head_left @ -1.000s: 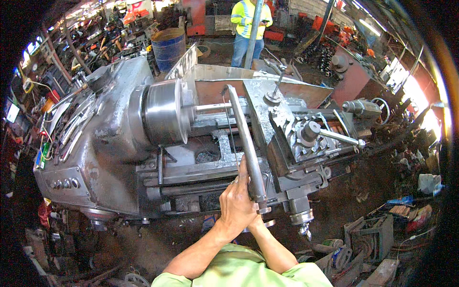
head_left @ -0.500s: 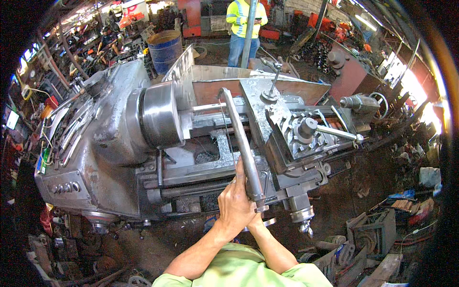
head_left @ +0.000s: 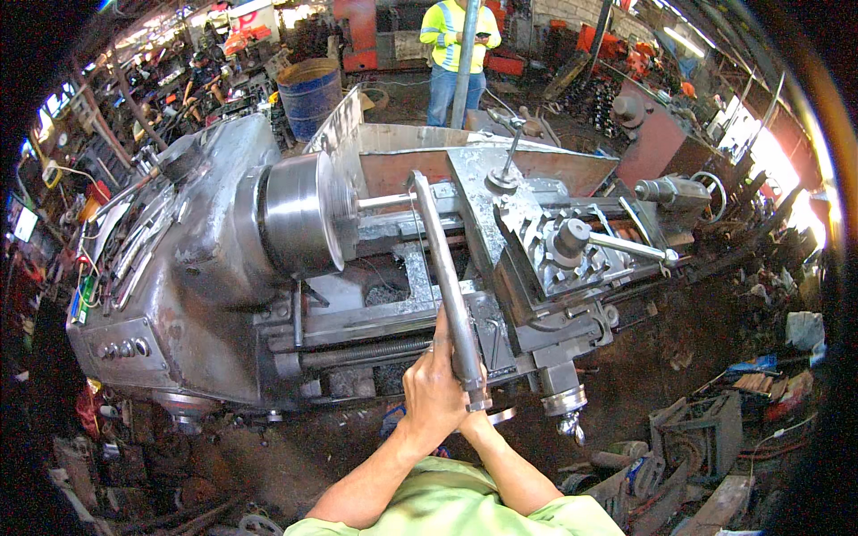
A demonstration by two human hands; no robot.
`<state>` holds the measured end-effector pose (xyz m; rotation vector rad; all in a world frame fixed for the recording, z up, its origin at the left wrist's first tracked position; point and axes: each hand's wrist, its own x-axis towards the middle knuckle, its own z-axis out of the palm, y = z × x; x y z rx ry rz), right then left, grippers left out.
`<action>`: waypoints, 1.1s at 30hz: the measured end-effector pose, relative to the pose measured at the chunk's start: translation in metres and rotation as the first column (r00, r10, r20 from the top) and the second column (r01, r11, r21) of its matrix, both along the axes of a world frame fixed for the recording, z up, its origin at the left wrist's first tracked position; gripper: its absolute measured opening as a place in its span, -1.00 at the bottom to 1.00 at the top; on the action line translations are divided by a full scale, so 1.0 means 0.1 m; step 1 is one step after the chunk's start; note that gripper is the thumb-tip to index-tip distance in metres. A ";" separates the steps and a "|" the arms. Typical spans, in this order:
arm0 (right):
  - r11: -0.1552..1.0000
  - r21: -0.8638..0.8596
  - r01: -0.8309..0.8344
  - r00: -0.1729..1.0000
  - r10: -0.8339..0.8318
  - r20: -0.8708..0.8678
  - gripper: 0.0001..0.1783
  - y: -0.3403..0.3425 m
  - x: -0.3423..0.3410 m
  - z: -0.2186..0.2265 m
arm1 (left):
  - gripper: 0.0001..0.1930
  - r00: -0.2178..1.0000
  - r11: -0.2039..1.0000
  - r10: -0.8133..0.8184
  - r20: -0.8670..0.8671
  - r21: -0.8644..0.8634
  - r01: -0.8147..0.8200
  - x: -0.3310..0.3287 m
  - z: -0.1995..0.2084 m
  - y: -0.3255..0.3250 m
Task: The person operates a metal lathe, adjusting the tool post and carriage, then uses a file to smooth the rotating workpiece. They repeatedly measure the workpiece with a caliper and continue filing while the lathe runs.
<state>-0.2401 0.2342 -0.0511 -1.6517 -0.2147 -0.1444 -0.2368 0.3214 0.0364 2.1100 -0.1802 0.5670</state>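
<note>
A hacksaw (head_left: 444, 268) with a thick grey tubular frame and a thin blade points away from me, over a metal lathe (head_left: 214, 223). Its far end is at a thin bright rod (head_left: 382, 202) that sticks out of the lathe's round chuck (head_left: 304, 214). My left hand (head_left: 433, 386) is closed round the near end of the saw, with one finger stretched along it. Close behind and mostly hidden, my right hand (head_left: 475, 418) is closed at the same end; its fingers hardly show. Whether the blade touches the rod I cannot make out.
Right of the saw stands the lathe's tool post (head_left: 572, 239) with a long handle. Metal shavings lie on the bed. Loose tools (head_left: 147, 237) cover the headstock. A person in a yellow jacket (head_left: 460, 36) stands beyond, near a blue drum (head_left: 310, 96). Scrap machinery (head_left: 697, 429) lies at lower right.
The hacksaw and both my hands have moved a little toward me. The chuck's jaws look different and blurred, as if the chuck turns.
</note>
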 end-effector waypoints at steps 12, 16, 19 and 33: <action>0.999 -0.028 0.038 0.973 -0.031 0.227 -0.62 0.67 2.22 0.36 | -0.32 0.973 0.975 0.219 -0.069 -0.034 -0.222 1.95 0.40 0.49; 0.998 -0.039 0.059 0.937 -0.041 0.348 -0.79 0.64 2.25 0.21 | -0.39 0.985 0.985 0.169 -0.037 -0.014 -0.169 2.05 0.31 0.53; 0.995 -0.038 0.096 0.976 -0.087 0.201 -0.35 0.47 1.32 0.08 | -0.19 0.993 0.994 0.107 0.047 0.030 -0.108 1.12 0.05 0.35; 0.996 -0.090 -0.005 0.975 0.025 0.221 -0.71 0.72 2.46 0.37 | -0.47 0.979 0.977 0.203 0.002 0.067 -0.203 2.26 0.44 0.57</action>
